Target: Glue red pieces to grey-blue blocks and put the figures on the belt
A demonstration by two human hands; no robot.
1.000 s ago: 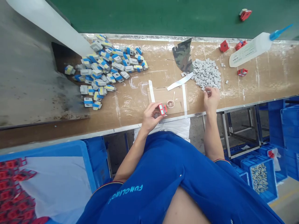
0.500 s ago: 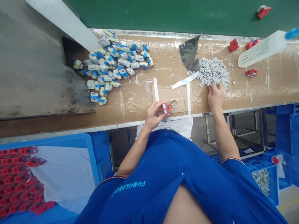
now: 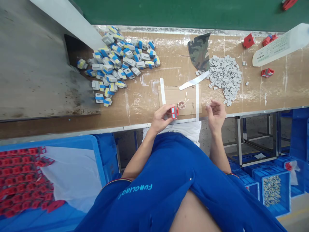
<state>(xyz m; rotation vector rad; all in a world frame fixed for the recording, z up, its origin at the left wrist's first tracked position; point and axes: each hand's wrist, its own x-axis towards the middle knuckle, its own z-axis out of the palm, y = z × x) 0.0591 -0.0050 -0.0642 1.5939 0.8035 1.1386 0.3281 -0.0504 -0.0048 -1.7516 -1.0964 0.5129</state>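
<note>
At the bench's front edge, my left hand (image 3: 162, 118) grips a small red toy vehicle (image 3: 174, 112) with pale blue windows and a grey part. The vehicle is above the left part of a taped cardboard sheet (image 3: 170, 93). Beside it stands a small round dish (image 3: 182, 105) with cotton swabs (image 3: 186, 96) resting in it. My right hand (image 3: 216, 116) is off the bench's front edge, right of the cardboard, with curled fingers; anything between them is too small or hidden to make out. Beyond it lies a heap of small grey pieces (image 3: 225, 72).
Many grey, blue and yellow blocks (image 3: 120, 59) lie at the back left. A camouflage cloth (image 3: 200, 51), a white strip (image 3: 194, 80), a plastic bottle (image 3: 277, 46) and red toy parts (image 3: 267, 72) lie on the bench. A blue crate (image 3: 95, 154) of red parts stands lower left.
My right hand has drawn back from the grey heap, toward my body and slightly left. My left hand still holds the red toy vehicle in place. The view has shifted slightly.
</note>
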